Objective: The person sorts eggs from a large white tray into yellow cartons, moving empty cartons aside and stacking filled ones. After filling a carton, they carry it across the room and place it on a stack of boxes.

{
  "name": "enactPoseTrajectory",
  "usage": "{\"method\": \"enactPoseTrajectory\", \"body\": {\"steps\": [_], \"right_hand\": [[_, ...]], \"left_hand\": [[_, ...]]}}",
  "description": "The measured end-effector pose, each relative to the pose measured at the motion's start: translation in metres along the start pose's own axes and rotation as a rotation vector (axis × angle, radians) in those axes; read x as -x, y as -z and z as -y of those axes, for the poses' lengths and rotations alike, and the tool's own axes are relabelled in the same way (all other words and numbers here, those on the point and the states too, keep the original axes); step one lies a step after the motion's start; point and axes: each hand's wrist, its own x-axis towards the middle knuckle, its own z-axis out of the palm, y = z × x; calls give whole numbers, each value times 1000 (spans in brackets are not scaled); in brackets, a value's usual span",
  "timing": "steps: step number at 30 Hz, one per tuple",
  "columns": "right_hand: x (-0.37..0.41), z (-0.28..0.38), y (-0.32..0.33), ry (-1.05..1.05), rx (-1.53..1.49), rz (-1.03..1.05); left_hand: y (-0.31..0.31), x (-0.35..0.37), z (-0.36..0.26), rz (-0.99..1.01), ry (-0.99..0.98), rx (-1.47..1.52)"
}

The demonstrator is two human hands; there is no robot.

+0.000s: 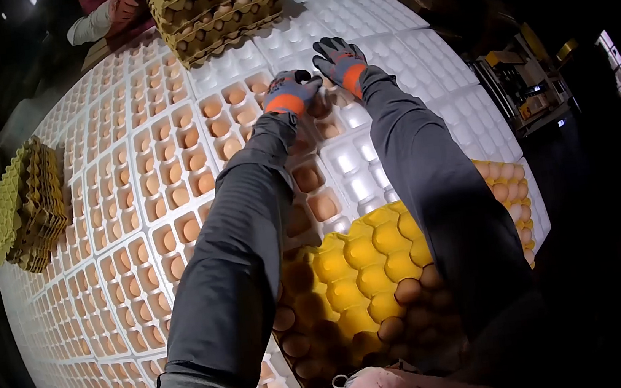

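Observation:
My left hand (290,93), in a grey and orange glove, reaches over the white foam egg trays with its fingers curled together. Whatever may be inside those fingers is hidden. Just to its right, my right hand (342,65), gloved alike, has its fingers stretched out and apart over the tray cells. Brown eggs sit in cells near the hands, such as one egg (328,128) below them. Closer to me, a foam tray (348,155) has bare cells on its right side and eggs on its left. A yellow egg tray (372,275), partly filled with brown eggs, lies beneath my forearms.
Egg-filled foam trays (146,220) cover the left side. Stacked cardboard trays with eggs (217,17) stand at the back; another tray stack (28,207) is at the left. A co-worker's gloved hand (122,8) shows at upper left. A shelf cart (524,85) stands right.

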Motion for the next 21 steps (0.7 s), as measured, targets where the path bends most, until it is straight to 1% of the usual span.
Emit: {"method": "enactPoseTrajectory", "body": {"steps": [2, 4, 5, 6, 8, 10, 11, 12, 13, 14, 15, 16, 17, 18, 19, 20, 21], "right_hand": [[31, -3, 27, 185, -506, -201], [99, 22, 77, 96, -953, -260], [135, 34, 103, 95, -942, -247], [168, 42, 123, 93, -931, -233], [228, 44, 148, 160, -793, -243], [280, 48, 170, 101, -733, -120], [301, 49, 181, 39, -683, -31], [327, 53, 183, 4, -715, 0], [349, 56, 185, -109, -670, 56], [370, 56, 193, -254, -583, 192], [390, 56, 202, -383, -480, 343], [396, 63, 194, -383, -633, 292], [402, 70, 186, -377, -787, 244], [404, 75, 182, -377, -797, 242], [402, 80, 180, -497, -821, 259], [402, 83, 178, -628, -840, 281], [406, 77, 170, -649, -935, 301]], "left_hand": [[-19, -39, 18, -331, -218, 437], [-23, -54, 10, -409, -331, 449], [-30, -73, 21, -272, -337, 291], [-37, -90, 28, -125, -252, -273], [-34, -82, 21, -23, -102, -463], [-39, -68, 40, -171, -237, -311], [-31, -49, 51, -202, -353, -234], [-8, -4, 47, -248, -460, -279], [18, 43, 45, -203, -467, -205], [36, 88, 52, -160, -419, 24], [53, 138, 56, -157, -408, 118], [71, 196, 53, -108, -302, 178], [76, 248, 70, -114, -294, 195], [78, 303, 65, -118, -195, 333], [71, 353, 66, -123, -52, 383], [74, 396, 45, -31, 173, 277], [60, 432, 43, -22, 310, 375]]}}
